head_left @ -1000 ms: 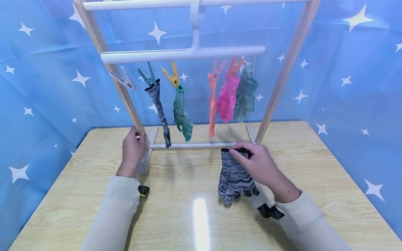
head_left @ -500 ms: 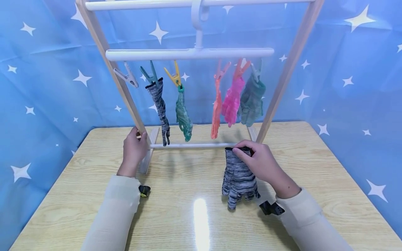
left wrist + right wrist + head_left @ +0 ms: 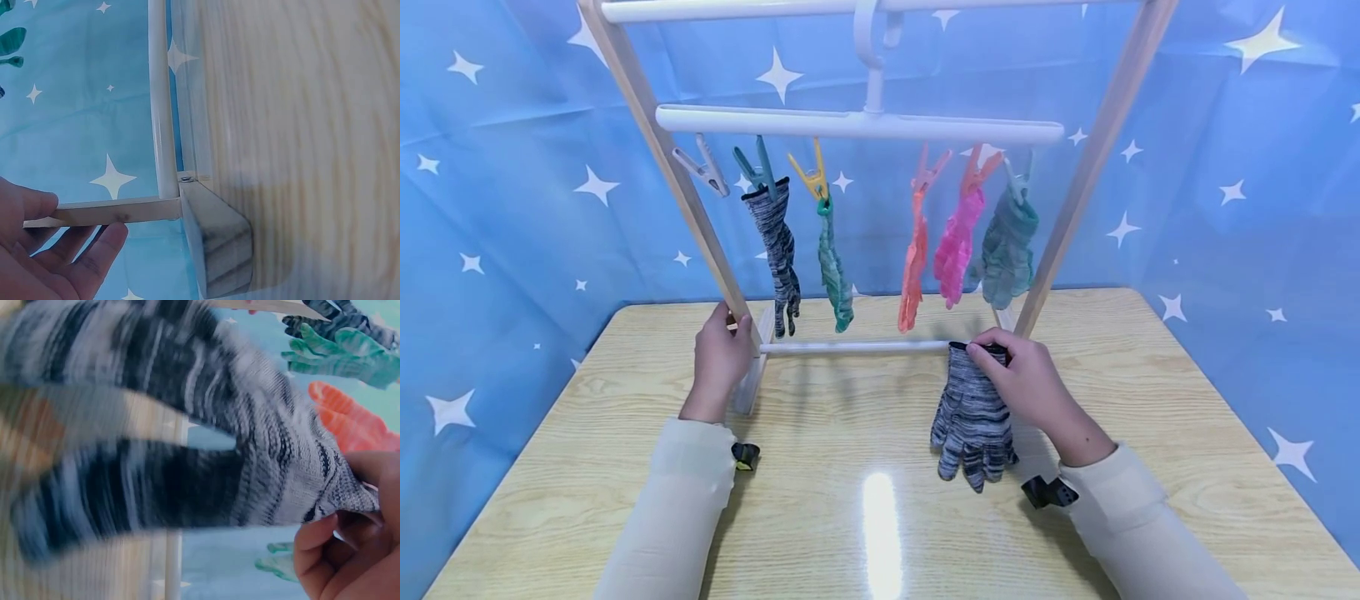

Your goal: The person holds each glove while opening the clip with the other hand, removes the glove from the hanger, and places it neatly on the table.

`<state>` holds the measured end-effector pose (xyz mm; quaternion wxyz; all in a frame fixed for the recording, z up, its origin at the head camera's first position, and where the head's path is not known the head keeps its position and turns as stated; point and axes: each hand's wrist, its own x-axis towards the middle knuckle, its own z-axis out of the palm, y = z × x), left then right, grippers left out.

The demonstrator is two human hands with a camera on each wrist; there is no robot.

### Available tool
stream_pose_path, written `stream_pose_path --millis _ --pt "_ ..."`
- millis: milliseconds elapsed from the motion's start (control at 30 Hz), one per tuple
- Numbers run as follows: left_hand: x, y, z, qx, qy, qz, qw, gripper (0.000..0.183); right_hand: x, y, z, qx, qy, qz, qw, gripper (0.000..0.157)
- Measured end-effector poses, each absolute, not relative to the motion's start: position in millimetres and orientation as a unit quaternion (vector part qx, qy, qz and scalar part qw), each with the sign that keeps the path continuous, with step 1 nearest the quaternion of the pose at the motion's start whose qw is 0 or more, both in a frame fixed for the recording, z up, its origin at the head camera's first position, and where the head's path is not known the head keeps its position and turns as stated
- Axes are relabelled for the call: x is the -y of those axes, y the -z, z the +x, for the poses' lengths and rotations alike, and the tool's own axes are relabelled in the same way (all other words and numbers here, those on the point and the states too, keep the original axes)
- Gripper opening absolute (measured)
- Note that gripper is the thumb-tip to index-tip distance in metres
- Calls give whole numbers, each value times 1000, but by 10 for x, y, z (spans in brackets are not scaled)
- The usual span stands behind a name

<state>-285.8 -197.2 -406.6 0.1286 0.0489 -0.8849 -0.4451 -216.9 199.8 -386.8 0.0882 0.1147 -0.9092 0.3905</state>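
My right hand [image 3: 1026, 375] pinches a black-and-grey striped knit glove [image 3: 973, 417] by its cuff, and the glove's fingers hang down over the table. In the right wrist view the knit glove [image 3: 275, 444] fills much of the picture, with thumb and fingertips at its bunched edge. My left hand [image 3: 722, 358] grips the rack's left wooden upright [image 3: 700, 225] low down. The left wrist view shows thumb and fingers on opposite sides of that upright [image 3: 144, 210]. From the white hanger [image 3: 857, 125] hang a second striped glove [image 3: 778, 250], green, orange and pink gloves on clothespins.
A light clothespin [image 3: 703, 169] at the hanger's left end holds nothing. The rack's white lower rod [image 3: 857, 347] runs between the uprights, just above the wood-grain table [image 3: 805, 517]. A blue starry cloth [image 3: 497, 217] surrounds the table's back and sides.
My right hand has moved slightly right and up with the glove, which has swung and turned. The hanger and its gloves have swayed, shifting a little right. My left hand stays on the upright.
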Motion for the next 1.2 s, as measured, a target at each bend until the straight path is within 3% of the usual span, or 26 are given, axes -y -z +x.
stream_pose_path --millis 567,733,1200 --pt "1983 4061 -2849 886 445 44 122 45 -2060 3977 -2253 924 -365 101 58 20" --pt "1978 4064 -2853 885 446 48 124 45 -2069 4020 -2268 925 -359 109 66 13" --pt "1988 4068 -2864 886 445 52 120 45 -2072 4028 -2273 937 -325 115 63 14"
